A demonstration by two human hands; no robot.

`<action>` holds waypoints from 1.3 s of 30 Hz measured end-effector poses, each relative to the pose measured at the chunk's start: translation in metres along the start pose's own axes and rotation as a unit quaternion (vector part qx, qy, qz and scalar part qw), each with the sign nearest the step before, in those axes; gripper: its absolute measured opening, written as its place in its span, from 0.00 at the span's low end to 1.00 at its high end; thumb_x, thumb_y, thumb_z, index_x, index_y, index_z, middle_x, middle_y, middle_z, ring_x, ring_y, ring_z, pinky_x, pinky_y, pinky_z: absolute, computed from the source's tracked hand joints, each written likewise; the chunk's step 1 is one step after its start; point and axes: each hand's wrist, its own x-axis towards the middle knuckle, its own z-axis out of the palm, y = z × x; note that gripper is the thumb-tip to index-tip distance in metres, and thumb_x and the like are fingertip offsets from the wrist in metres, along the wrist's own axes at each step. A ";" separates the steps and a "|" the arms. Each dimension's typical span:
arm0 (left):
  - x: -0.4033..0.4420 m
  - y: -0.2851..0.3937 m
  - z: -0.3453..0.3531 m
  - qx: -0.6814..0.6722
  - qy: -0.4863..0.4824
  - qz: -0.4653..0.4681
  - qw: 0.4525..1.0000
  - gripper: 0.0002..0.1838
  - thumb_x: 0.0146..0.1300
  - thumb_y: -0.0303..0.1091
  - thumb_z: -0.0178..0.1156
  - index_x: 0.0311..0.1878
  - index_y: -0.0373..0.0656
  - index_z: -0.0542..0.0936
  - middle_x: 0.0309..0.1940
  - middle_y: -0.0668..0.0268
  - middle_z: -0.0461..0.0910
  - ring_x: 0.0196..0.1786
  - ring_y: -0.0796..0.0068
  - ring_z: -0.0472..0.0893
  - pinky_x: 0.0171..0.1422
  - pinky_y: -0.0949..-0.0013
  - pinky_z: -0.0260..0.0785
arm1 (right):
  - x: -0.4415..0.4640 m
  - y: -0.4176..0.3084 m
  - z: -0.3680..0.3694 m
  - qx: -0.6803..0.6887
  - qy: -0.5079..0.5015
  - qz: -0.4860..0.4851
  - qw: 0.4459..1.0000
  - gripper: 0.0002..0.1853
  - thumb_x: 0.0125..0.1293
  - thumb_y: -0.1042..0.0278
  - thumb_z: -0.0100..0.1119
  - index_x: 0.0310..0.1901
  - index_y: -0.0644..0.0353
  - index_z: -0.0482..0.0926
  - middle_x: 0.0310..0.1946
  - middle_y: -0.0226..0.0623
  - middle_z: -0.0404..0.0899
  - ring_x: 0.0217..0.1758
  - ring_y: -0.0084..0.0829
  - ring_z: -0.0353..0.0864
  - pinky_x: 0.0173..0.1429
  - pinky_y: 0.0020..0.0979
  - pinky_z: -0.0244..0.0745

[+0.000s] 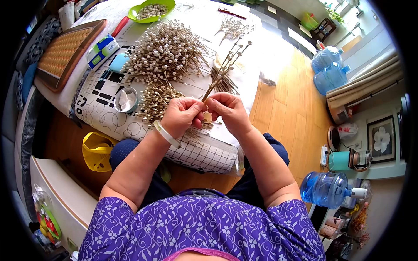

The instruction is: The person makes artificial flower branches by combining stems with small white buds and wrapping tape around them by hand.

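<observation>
Both hands meet over the near edge of the table, pinching the lower end of a brown artificial stem whose branches carry several small buds. My left hand, with a pale bangle at the wrist, has its thumb and fingers closed on the stem. Against it, my right hand pinches the same stem from the other side. Beyond the left hand lies a large heap of white-beaded stems, and a smaller pile of cream-tipped stems is close beside that hand. A bundle of bare brown stems lies behind the right hand.
A green bowl of beads, a tissue pack and a white tub stand on the patterned tablecloth. Branched stems lie at the far right. A yellow bag is below; water bottles stand right.
</observation>
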 end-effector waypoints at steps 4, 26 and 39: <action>0.000 0.006 0.007 0.132 0.032 0.083 0.987 0.08 0.62 0.29 0.54 0.33 0.33 0.78 0.19 0.68 0.76 0.18 0.86 0.72 0.22 0.82 0.65 | -0.003 0.004 0.005 -0.010 0.030 -0.015 0.999 0.09 0.61 0.67 0.57 0.34 0.65 0.77 0.23 0.29 0.76 0.23 0.16 0.71 0.26 0.18 0.68; 0.001 0.028 0.003 0.047 -0.063 -0.142 0.987 0.10 0.63 0.34 0.54 0.34 0.35 0.78 0.22 0.68 0.75 0.22 0.83 0.74 0.26 0.82 0.71 | 0.000 -0.004 -0.007 -0.034 0.004 0.006 0.999 0.08 0.61 0.67 0.57 0.31 0.65 0.77 0.23 0.28 0.76 0.23 0.15 0.70 0.27 0.17 0.67; 0.002 0.020 0.005 0.134 0.000 -0.064 0.989 0.08 0.61 0.31 0.57 0.34 0.36 0.79 0.20 0.70 0.77 0.20 0.85 0.74 0.25 0.81 0.71 | -0.003 0.002 -0.005 -0.022 0.027 -0.026 0.999 0.08 0.60 0.66 0.58 0.33 0.64 0.79 0.20 0.25 0.75 0.20 0.12 0.68 0.24 0.15 0.65</action>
